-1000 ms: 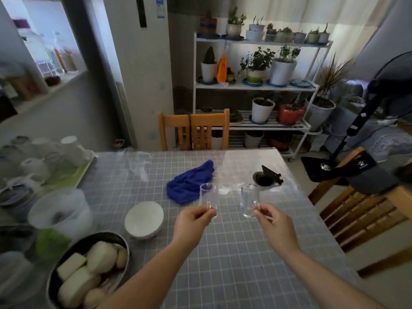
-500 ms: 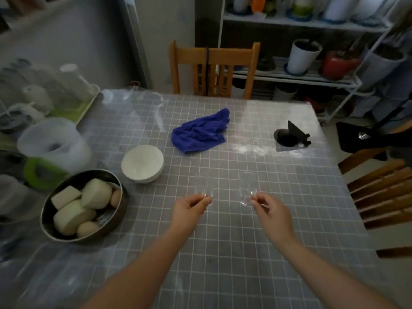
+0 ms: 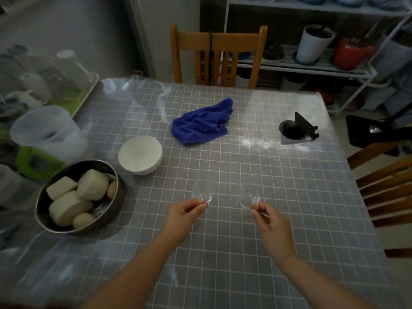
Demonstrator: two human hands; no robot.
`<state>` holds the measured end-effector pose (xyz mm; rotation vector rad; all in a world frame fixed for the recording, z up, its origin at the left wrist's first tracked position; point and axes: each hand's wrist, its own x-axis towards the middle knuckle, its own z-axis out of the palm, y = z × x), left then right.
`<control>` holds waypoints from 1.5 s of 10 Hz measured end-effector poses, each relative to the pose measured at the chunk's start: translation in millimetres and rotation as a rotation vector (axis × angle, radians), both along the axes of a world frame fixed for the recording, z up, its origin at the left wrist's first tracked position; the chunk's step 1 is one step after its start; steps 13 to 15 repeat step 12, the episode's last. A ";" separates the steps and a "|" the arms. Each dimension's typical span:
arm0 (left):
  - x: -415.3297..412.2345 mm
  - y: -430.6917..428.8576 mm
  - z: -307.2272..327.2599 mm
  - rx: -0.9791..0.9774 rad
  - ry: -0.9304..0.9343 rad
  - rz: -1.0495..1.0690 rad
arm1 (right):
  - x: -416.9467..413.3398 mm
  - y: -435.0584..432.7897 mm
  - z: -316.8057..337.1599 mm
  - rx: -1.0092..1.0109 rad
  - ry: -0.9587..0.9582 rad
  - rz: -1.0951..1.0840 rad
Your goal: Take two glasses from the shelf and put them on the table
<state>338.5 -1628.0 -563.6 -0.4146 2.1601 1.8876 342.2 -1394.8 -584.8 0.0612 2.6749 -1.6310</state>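
Two small clear glasses stand side by side over the grey checked table (image 3: 289, 197). My left hand (image 3: 182, 214) pinches the base of the left glass (image 3: 202, 188) between thumb and fingers. My right hand (image 3: 266, 216) pinches the base of the right glass (image 3: 250, 192) the same way. Both glasses are upright, low at the tabletop; I cannot tell whether they touch it. The shelf (image 3: 312, 68) with plant pots stands behind the table at the back right.
A white bowl (image 3: 140, 153) and a steel bowl of food (image 3: 78, 197) sit left of my left hand. A blue cloth (image 3: 201, 123) and a black stand (image 3: 297, 128) lie further back. A plastic jug (image 3: 46, 134) and drying tray are far left; wooden chairs (image 3: 218, 56) flank the table.
My view has tilted down toward the table. Both hands have lowered the glasses from mid-air down to the tabletop, keeping their grip.
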 end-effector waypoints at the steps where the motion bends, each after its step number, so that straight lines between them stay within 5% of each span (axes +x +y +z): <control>1: 2.6 -0.7 -2.8 -0.019 0.006 -0.006 | 8.3 0.8 -2.2 -0.011 -0.017 -0.002; 5: 16.1 -3.9 -18.6 -0.016 -0.084 -0.059 | 18.2 5.1 -14.5 -0.064 -0.097 0.009; 8: 15.1 -2.9 -10.6 0.015 -0.180 -0.024 | 20.5 -7.5 -15.0 -0.101 -0.174 -0.174; 12: 36.4 16.7 5.8 -0.129 -0.186 0.064 | 27.7 29.6 12.5 0.263 -0.113 -0.036; 15: 36.4 16.7 5.8 -0.129 -0.186 0.064 | 27.7 29.6 12.5 0.263 -0.113 -0.036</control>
